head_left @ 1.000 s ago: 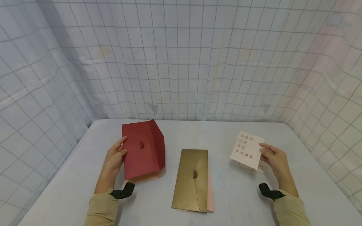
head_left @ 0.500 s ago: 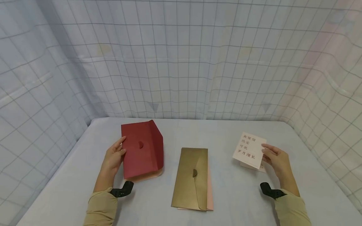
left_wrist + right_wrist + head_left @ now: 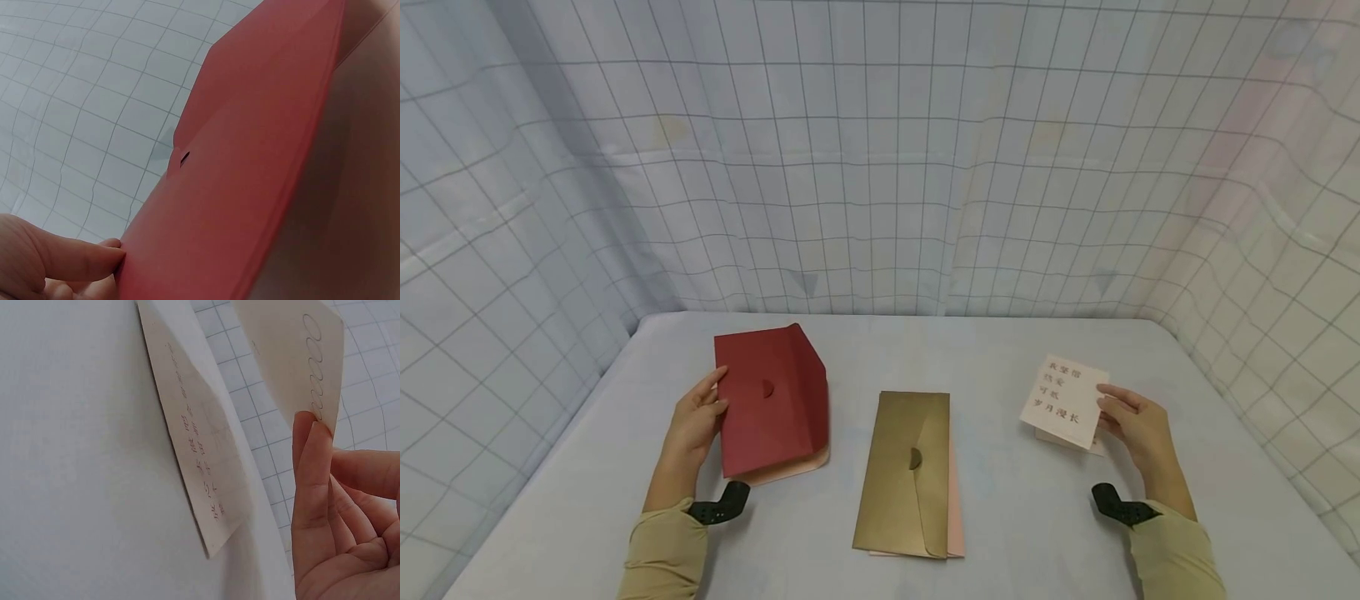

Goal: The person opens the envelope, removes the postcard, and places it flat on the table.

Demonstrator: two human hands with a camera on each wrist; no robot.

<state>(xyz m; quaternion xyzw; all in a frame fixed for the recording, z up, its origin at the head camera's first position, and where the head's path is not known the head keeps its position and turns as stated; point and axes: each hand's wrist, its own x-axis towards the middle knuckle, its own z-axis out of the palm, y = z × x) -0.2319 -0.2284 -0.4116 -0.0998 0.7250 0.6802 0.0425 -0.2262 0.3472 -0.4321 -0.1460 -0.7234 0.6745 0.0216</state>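
Note:
At the left of the table, my left hand pinches the left edge of a red envelope between thumb and fingers. The envelope is tilted, its pointed flap raised on the right side; in the left wrist view the red envelope fills the middle. Beneath it an orange-pink sheet pokes out. Over on the right, my right hand pinches a white card printed with Chinese characters, held above the table. Under that card lies a second printed card, mostly hidden in the head view.
A gold envelope lies flat at the middle of the table, between the hands. Pink paper shows along its right edge. A white checked curtain closes off the back and both sides of the white table.
My left hand and the red envelope have shifted slightly left and down. My right hand has moved a little to the right with the white card. Both grips stay the same.

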